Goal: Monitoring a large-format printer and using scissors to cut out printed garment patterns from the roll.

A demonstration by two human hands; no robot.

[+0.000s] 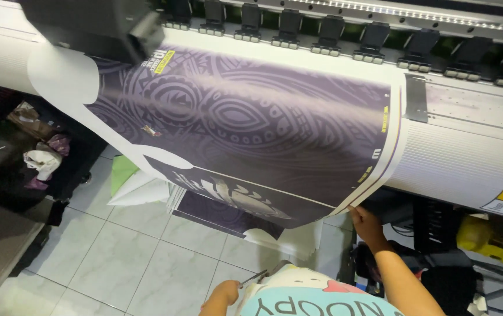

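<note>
The right hand [367, 224] pinches the near right corner of the wide purple patterned printed sheet [251, 126] hanging off the printer; the left hand [223, 292] grips metal scissors [254, 277]. Tugging sideways could crease or tear it.
</note>
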